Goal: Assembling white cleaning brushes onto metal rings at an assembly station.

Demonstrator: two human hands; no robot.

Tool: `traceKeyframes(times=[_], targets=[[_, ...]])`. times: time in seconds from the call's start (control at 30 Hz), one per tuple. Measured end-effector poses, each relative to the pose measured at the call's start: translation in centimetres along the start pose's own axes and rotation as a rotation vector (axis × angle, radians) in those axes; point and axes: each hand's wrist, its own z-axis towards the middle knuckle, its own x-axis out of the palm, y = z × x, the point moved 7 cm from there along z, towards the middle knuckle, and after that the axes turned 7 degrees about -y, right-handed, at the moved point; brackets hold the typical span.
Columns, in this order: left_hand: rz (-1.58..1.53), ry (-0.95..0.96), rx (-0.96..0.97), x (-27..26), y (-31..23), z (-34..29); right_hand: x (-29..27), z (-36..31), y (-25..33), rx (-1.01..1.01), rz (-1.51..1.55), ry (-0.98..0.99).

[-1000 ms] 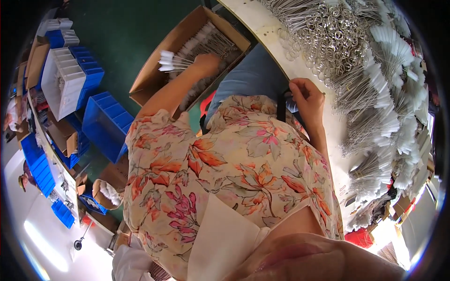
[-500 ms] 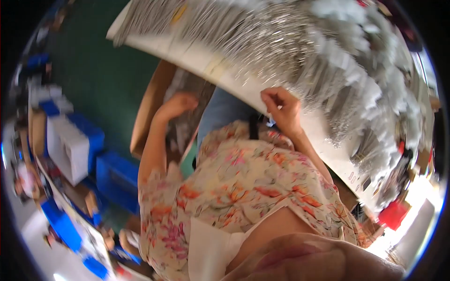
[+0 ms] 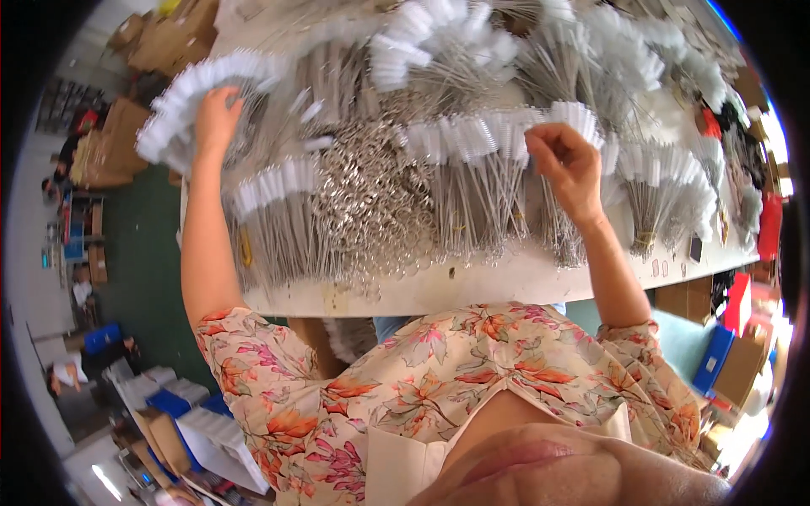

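Thin wire brushes with white bristle heads lie in bundles across the table. At the far left, my left hand hovers at a fanned bundle of brushes, its fingers bent and a gap showing between thumb and fingers. My right hand is over the right end of a row of brushes, close to their white heads. Its fingers are curled toward the thumb; anything between them is too small to make out. Between the hands lies a heap of shiny metal rings, with another brush bundle left of it.
The white table has its near edge just before my body. More brush bundles lie at the back. Cardboard boxes stand at the far left. A blue bin and red things are at the right. A person is off to the left.
My view has swung round to face the table squarely. The left hand has gone from beside my body out over the far left brushes; the right hand has moved forward over the brush row.
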Motion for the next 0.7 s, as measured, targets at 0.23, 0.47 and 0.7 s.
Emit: traceKeyframes(times=[0.23,0.47,0.7], targets=[[0.323,0.297,0.023,6.2,2.3,2.2,-1.7,9.5,-0.7,-0.236,-0.461,0.180],[-0.576,-0.240,-0.517,0.9,9.7,5.2,3.3,19.0,-5.5,-0.062,-0.553,0.301],[-1.113,-0.028,-0.782,3.2,-4.2,4.6,7.3,24.9,-12.6,0.082,-0.734,0.235]])
